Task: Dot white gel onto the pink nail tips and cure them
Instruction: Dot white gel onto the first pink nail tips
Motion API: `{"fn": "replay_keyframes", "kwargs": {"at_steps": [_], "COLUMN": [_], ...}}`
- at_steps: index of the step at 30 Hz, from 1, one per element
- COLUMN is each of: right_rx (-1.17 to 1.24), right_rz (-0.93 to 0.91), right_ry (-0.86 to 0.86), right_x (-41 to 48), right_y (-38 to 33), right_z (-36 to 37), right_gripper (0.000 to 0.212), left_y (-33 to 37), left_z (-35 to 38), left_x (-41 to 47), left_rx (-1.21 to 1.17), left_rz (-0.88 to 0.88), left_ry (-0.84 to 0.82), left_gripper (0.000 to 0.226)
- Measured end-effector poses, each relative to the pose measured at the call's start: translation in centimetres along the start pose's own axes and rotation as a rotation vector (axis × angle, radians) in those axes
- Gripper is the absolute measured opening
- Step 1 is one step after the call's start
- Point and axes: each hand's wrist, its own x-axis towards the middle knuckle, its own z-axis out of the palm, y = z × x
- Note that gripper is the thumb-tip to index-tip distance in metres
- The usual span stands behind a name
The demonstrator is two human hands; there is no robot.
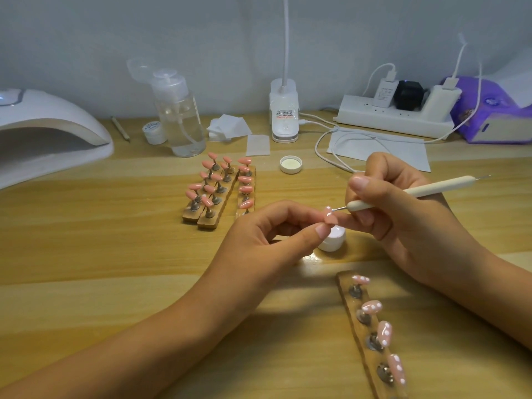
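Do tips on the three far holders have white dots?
No: the far tips on those holders are plain pink; only the near tips on the near holder carry white dots.

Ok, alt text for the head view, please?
The left hand pinches a pink nail tip while the right hand touches a dotting pen to it, above a white jar. Dotted tips stand on a wooden strip nearby.

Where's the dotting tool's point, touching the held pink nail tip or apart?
Touching. Head view shows the point of the dotting tool meeting the pink nail tip.
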Motion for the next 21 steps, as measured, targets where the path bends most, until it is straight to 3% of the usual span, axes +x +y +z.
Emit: {"fn": "replay_keyframes", "kwargs": {"at_steps": [21], "right_rx": [0.014], "right_rz": [0.011], "right_ry": [-0.005], "right_x": [0.02], "right_y": [0.03], "right_z": [0.04], "right_gripper": [0.025], "left_y": [-0.03], "left_z": [-0.03], "left_x": [0.02], "left_rx": [0.004], "left_rz": [0.000], "left_ry": [0.002], "left_gripper": [0.011]}}
